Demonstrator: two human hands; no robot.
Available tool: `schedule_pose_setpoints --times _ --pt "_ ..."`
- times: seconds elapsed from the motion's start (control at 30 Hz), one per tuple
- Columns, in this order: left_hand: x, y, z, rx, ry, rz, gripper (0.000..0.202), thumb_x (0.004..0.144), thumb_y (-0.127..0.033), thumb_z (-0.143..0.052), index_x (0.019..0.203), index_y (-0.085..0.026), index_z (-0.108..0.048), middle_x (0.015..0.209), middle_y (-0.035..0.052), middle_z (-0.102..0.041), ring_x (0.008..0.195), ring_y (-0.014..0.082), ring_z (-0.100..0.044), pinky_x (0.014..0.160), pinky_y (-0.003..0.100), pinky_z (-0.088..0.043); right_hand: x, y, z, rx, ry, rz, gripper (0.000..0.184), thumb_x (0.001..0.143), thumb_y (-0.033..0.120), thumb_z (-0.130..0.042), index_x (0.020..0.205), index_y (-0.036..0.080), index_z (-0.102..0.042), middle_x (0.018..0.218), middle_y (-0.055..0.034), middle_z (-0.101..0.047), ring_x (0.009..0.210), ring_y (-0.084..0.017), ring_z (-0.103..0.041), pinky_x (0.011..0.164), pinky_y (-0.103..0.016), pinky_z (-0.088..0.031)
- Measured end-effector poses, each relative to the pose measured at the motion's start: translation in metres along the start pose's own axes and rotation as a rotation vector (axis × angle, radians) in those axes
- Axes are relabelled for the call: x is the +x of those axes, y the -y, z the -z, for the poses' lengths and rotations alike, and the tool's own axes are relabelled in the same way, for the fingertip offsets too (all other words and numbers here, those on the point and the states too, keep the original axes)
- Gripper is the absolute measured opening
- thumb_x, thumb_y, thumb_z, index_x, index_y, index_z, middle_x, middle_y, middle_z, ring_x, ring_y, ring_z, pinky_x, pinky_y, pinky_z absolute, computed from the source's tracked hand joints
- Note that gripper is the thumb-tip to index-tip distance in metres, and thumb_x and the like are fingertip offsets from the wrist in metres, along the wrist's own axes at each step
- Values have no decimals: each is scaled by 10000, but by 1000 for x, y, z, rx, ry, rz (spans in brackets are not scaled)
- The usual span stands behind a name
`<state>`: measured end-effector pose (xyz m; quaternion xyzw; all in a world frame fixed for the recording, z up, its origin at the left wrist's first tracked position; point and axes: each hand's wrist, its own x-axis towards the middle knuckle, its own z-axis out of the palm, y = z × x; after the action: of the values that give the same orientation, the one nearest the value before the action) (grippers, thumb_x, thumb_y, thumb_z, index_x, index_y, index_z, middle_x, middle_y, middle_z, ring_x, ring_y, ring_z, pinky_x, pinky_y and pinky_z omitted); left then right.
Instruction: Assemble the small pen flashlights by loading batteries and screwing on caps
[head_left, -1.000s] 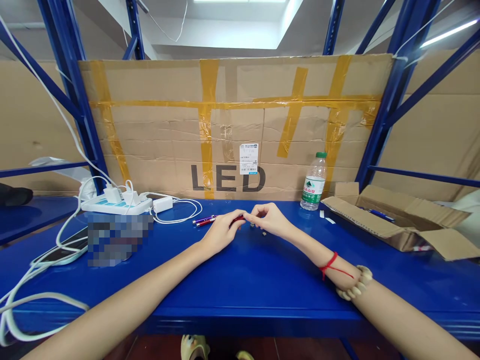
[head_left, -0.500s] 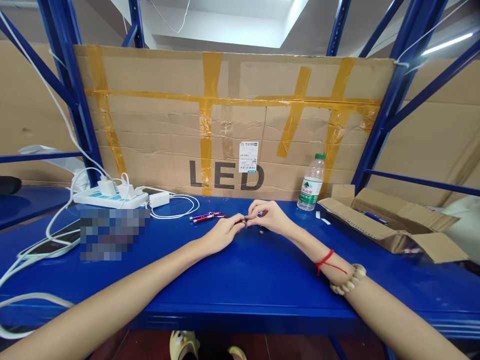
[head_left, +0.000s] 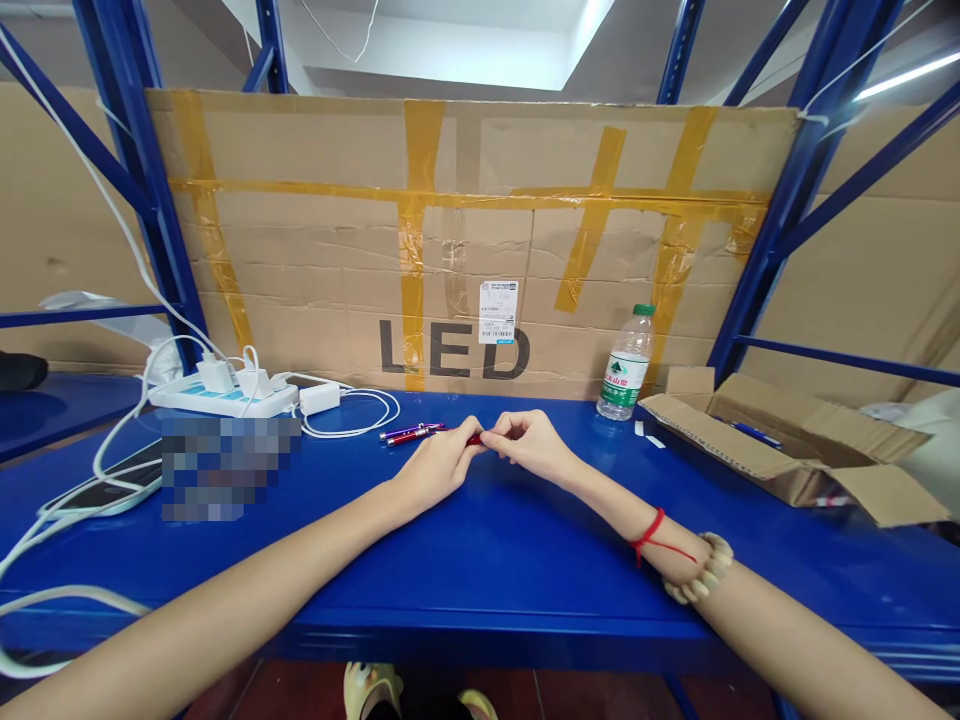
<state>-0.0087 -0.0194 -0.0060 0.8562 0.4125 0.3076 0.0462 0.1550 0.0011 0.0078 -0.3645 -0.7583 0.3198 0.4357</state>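
Observation:
A slim red metal tube [head_left: 475, 438], pen-like in shape, shows between my two hands above the blue table. My left hand [head_left: 435, 465] is closed around its body, so most of it is hidden. The fingertips of my right hand [head_left: 529, 442] pinch its right end, and the fingers there cover what that end looks like. Just beyond my left hand lie a purple pen-like tube [head_left: 397, 433] and another red tube [head_left: 407, 437], side by side, with shiny metal ends.
At the left are a white power strip [head_left: 225, 398] with plugs and cables, and a phone [head_left: 112, 480]. A water bottle [head_left: 625, 370] stands back right, beside small white paper strips [head_left: 654, 441] and an open cardboard box [head_left: 750, 450]. A cardboard wall [head_left: 337, 260] closes the back.
My right hand has come closer to my left and tilted down, its fingertips now on the red tube's end. Small bits beside my right hand earlier are now out of sight.

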Motion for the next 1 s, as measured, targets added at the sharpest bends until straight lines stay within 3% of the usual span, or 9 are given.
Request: schedule_pose_setpoints --times 0.2,0.57,0.67,0.77,0.87,1.0 --pt "4 4 2 103 -59 -3 123 872 -271 -340 885 -212 -447 833 26 -615 760 186 -593 618 255 -412 0 5 -3 62 -31 -145 335 554 451 -698 592 130 -610 438 29 -500 388 -54 -417 369 -182 -334" --pt "10 4 5 -40 -97 13 180 871 -300 -358 941 -217 -502 875 18 -636 798 170 -596 680 250 -422 5 0 0 -33 -39 -118 370 623 526 -624 635 158 -595 440 30 -499 385 -66 -429 348 -174 -301" --pt "11 7 5 8 -84 65 194 871 -319 -349 939 -222 -503 854 15 -633 777 174 -596 652 250 -419 9 -7 7 -180 -86 -65 367 684 535 -563 664 171 -607 492 14 -542 427 -84 -475 406 -195 -347" --pt "12 11 5 54 -134 174 210 879 -339 -323 939 -232 -493 824 12 -628 772 177 -596 628 247 -407 10 -11 20 -492 -215 56 313 731 494 -538 657 203 -626 701 -3 -620 539 -93 -529 484 -210 -353" --pt "13 14 7 59 -198 274 213 883 -343 -311 925 -232 -488 780 9 -625 766 179 -595 630 252 -395 9 -15 29 -696 -117 131 222 726 436 -580 658 239 -656 827 11 -617 595 -86 -540 522 -218 -341" --pt "12 11 6 35 -198 310 211 880 -350 -318 914 -231 -489 778 10 -625 760 182 -592 623 256 -392 6 -18 25 -737 89 175 151 725 391 -601 700 265 -680 859 7 -603 730 -117 -561 596 -227 -379"
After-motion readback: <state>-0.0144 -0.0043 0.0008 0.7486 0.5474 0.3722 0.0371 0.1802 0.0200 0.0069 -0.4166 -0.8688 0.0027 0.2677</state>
